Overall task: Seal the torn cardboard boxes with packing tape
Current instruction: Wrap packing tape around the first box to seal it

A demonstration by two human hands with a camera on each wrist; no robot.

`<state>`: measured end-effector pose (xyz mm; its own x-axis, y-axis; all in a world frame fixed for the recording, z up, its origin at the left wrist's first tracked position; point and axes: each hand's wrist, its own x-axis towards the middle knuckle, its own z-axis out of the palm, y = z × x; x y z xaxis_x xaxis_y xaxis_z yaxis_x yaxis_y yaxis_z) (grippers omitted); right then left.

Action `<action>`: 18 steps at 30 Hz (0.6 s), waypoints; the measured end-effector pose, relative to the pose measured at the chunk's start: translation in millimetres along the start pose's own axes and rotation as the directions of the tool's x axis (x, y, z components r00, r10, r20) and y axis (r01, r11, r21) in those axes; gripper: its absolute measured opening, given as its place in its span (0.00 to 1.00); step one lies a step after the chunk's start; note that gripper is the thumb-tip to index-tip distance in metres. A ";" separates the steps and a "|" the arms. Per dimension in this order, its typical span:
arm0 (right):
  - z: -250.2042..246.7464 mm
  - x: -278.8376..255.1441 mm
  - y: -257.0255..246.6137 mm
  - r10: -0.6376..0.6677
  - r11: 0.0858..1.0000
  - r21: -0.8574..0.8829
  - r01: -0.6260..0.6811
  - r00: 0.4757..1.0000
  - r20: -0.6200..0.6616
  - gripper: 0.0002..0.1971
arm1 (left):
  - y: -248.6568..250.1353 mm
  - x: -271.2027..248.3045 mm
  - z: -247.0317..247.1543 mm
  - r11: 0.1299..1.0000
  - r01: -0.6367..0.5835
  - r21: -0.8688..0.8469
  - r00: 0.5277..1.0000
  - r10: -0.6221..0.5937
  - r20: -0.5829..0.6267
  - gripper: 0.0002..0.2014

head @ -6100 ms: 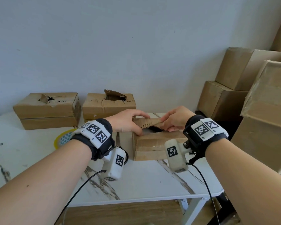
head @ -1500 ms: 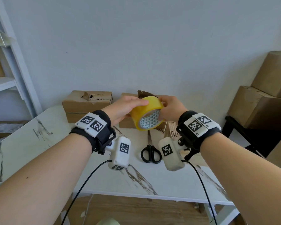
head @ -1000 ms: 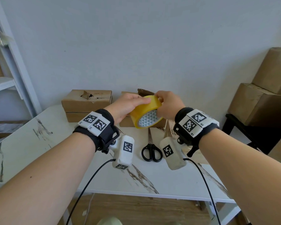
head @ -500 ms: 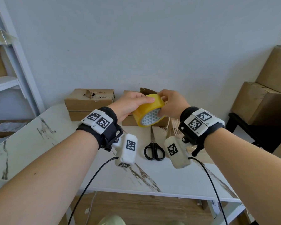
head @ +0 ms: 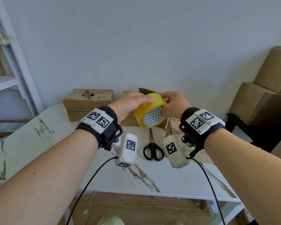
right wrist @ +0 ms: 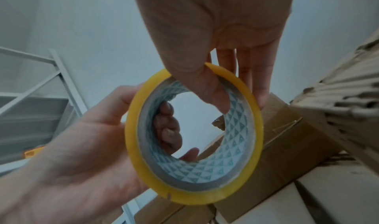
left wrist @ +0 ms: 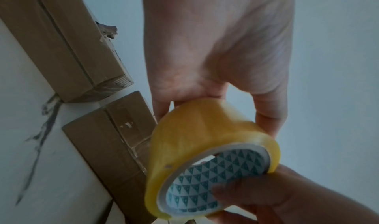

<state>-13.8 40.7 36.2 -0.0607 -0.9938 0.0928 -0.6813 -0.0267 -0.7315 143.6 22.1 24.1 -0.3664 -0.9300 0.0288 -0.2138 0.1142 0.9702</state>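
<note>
While airborne, tape roll (head: pixel 150 111) between both hands.

White marble-patterned table (head: pixel 39 143) with boxes and scissors

2 torn cardboard boxes (head: pixel 88 103) (head: pixel 130 122) sit side by side at its far edge by the wall; black-handled scissors (head: pixel 153 151) lie nearer, beside a third box (head: pixel 173 129) at the right.

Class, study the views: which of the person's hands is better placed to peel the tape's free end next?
Probably right. The left hand grips the tape roll from outside, steadying it; the right hand pinches its rim, fingertips on the tape surface.
</note>
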 end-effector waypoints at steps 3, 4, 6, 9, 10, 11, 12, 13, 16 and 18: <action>-0.7 1.9 -1.0 -0.019 0.999 -0.050 0.018 1.000 0.000 0.23 | 2.3 -0.5 2.5 1.000 0.000 0.012 0.999 -0.001 0.046 0.21; -1.5 2.4 0.0 -0.013 0.999 -0.037 0.013 1.000 -0.003 0.22 | 2.4 -0.7 2.3 1.000 -0.002 0.015 0.998 0.001 0.058 0.20; -2.6 3.1 3.4 0.003 1.000 -0.017 -0.004 1.000 -0.008 0.22 | 1.5 -2.3 1.4 1.000 0.001 0.024 0.997 -0.003 0.081 0.15; -3.1 4.3 7.4 0.025 1.000 -0.009 -0.024 1.000 0.007 0.24 | -1.0 -5.3 -0.7 0.999 0.019 0.033 0.995 -0.022 0.095 0.12; -3.3 4.3 8.5 0.034 0.999 -0.004 -0.034 0.999 0.015 0.24 | -2.1 -6.0 -1.8 0.999 0.023 0.036 0.995 -0.027 0.101 0.12; -3.9 5.0 10.0 0.052 0.999 0.012 -0.053 0.998 0.021 0.24 | -3.8 -6.5 -3.3 0.999 0.025 0.032 0.993 -0.029 0.111 0.10; -5.0 5.8 11.3 0.072 0.996 0.048 -0.073 0.997 0.017 0.23 | -5.0 -7.5 -5.7 0.999 0.028 0.019 0.991 -0.030 0.129 0.08; -6.0 6.4 12.0 0.097 0.991 0.096 -0.097 0.995 0.005 0.22 | -6.4 -8.3 -8.2 1.000 0.031 -0.002 0.989 -0.030 0.145 0.07; -7.9 10.4 13.1 0.091 0.984 0.160 -0.075 0.991 -0.099 0.23 | -6.7 -8.1 -12.5 0.999 0.024 -0.023 0.990 -0.020 0.143 0.06; -6.8 12.7 10.2 0.023 0.991 0.137 -0.001 0.987 -0.158 0.18 | -3.5 -5.4 -9.4 1.000 0.014 -0.002 0.997 -0.014 0.076 0.05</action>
<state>-26.4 28.5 34.6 -0.1909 -0.9647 0.1814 -0.5753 -0.0398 -0.8170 154.8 23.4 22.9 -0.4316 -0.9021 -0.0034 -0.2170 0.1001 0.9710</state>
